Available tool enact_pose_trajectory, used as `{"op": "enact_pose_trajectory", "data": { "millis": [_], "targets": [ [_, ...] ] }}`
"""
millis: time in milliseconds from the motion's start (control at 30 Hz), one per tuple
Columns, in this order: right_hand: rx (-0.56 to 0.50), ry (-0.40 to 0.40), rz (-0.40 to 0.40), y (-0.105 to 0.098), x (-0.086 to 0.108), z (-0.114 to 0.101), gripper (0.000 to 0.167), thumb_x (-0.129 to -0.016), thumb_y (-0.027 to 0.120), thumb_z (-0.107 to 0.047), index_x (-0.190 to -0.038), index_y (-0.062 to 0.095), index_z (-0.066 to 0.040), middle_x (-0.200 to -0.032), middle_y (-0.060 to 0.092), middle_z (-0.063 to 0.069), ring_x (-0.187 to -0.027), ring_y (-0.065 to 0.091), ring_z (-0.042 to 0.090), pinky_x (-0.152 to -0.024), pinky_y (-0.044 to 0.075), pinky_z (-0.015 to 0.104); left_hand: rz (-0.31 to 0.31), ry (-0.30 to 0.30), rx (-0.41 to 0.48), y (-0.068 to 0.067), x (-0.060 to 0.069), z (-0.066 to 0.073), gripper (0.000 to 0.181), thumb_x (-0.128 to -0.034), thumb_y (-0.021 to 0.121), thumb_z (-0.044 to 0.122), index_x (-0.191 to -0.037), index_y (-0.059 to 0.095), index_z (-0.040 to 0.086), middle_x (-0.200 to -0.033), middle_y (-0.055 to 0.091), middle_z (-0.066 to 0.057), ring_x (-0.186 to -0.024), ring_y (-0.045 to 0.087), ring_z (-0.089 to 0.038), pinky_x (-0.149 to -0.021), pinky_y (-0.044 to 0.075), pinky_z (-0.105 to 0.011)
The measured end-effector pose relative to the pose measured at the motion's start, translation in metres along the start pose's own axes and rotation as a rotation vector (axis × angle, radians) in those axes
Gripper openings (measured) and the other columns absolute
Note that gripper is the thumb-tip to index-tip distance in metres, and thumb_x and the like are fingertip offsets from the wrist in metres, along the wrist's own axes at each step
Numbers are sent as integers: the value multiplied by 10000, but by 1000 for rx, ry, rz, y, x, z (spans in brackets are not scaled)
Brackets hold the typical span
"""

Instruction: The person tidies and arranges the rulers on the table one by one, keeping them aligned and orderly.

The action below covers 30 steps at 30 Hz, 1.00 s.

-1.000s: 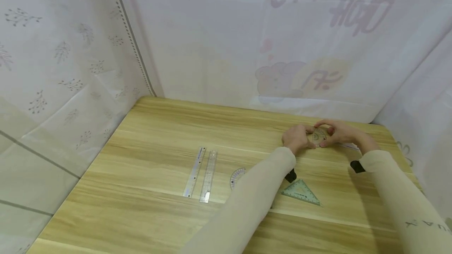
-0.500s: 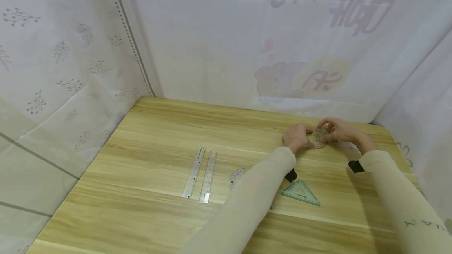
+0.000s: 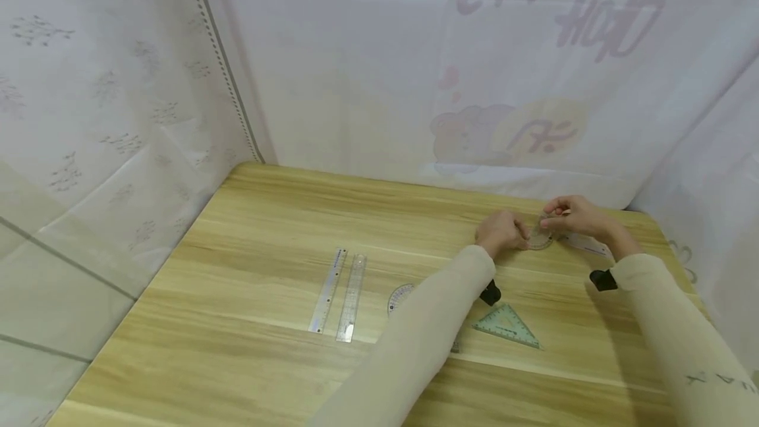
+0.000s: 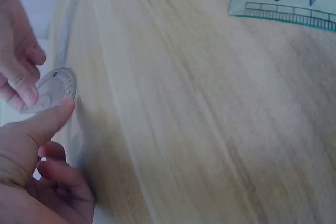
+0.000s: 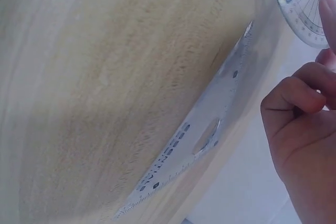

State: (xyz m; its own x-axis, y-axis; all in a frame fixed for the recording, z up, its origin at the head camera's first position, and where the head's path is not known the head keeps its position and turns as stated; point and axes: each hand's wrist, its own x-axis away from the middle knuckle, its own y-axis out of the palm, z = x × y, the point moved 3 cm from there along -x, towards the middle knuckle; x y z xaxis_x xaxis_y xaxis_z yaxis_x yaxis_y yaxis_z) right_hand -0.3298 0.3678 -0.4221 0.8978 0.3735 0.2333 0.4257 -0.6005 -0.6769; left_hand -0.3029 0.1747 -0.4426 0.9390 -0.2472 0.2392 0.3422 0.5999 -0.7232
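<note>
We found ourselves in a small nook hung with pale cloth (image 3: 356, 84), perhaps in a home, though we could not tell for certain. Twig prints (image 3: 121, 143) covered the left side; faint lettering (image 3: 611, 25) and a pinkish cartoon figure (image 3: 456, 137) marked the back. A wood-grain desk (image 3: 225, 282) with rounded corners, plus rulers (image 3: 351, 298), protractors (image 5: 300, 11) and a green set square (image 3: 517, 333), suggested a study corner to us.
</note>
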Motion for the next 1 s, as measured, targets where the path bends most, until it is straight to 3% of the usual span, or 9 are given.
{"op": "enact_pose_trajectory", "data": {
  "millis": [100, 200, 267, 367, 567, 667, 800, 900, 1000],
  "targets": [
    [11, -14, 9, -1, 3, -2, 373, -1002, 688, -241, -1195, 591, 62, -1048, 473, 154, -912, 442, 266, -704, 448, 359, -36, 56, 184, -4, 1, -3, 75, -837, 865, 201, -855, 797, 228, -910, 687, 156, -826, 580, -44, -741, 466, -233],
    [30, -46, 15, -3, 7, -5, 333, -1018, 663, -251, -1191, 656, 34, -1135, 564, 180, -1029, 498, 312, -802, 476, 433, -85, 91, 390, -6, -1, -5, 59, -852, 841, 89, -890, 807, 117, -947, 711, 85, -846, 588, -68, -750, 469, -216],
    [38, -60, 19, -6, 10, -7, 320, -1023, 655, -255, -1187, 688, 18, -1234, 597, 211, -1145, 497, 370, -885, 470, 517, -114, 111, 469, -6, -3, -6, 80, -842, 843, 49, -906, 802, 73, -969, 707, 59, -848, 569, -75, -734, 461, -213],
    [24, -66, 20, -9, 15, -7, 320, -1027, 649, -248, -1206, 691, 14, -1312, 582, 239, -1230, 473, 427, -909, 470, 564, -128, 154, 470, -7, -4, -6, 87, -842, 846, 72, -918, 806, 86, -996, 678, 73, -852, 533, -71, -728, 437, -212],
    [29, -58, 74, -17, 22, -4, 313, -1033, 639, -263, -1209, 704, -12, -1317, 589, 182, -1252, 472, 387, -893, 489, 492, -156, 279, 497, -18, 0, -2, 81, -878, 816, 94, -957, 805, 82, -1111, 674, 60, -972, 564, -85, -831, 452, -237],
    [15, -59, 87, -19, 24, -5, 326, -1034, 637, -254, -1215, 695, 11, -1347, 561, 200, -1290, 440, 419, -886, 485, 505, -197, 341, 501, -22, 1, 0, 109, -901, 788, 67, -1005, 792, 35, -923, 645, 32, -781, 511, -67, -711, 418, -204],
    [-26, -51, 71, -17, 26, -10, 366, -1041, 626, -241, -1245, 654, 62, -1435, 459, 271, -1364, 320, 533, -942, 432, 625, -242, 378, 506, -28, 2, 0, 140, -915, 761, 24, -1047, 770, -19, -636, 417, 22, -528, 290, -82, -531, 294, -216],
    [-42, -51, 66, -16, 28, -17, 383, -1041, 624, -240, -1261, 634, 74, -1480, 400, 299, -1377, 261, 586, -966, 388, 680, -259, 386, 505, -34, 5, -1, 150, -917, 755, 17, -1060, 762, -29, -601, 363, 40, -492, 251, -76, -505, 268, -215],
    [-48, -67, 76, -16, 32, -24, 367, -1035, 635, -234, -1250, 642, 63, -1477, 403, 284, -1370, 272, 592, -942, 439, 618, -257, 416, 493, -42, 12, -1, 145, -910, 764, 27, -1048, 764, -19, -721, 509, 77, -585, 358, -62, -564, 331, -197]
  ]
}}
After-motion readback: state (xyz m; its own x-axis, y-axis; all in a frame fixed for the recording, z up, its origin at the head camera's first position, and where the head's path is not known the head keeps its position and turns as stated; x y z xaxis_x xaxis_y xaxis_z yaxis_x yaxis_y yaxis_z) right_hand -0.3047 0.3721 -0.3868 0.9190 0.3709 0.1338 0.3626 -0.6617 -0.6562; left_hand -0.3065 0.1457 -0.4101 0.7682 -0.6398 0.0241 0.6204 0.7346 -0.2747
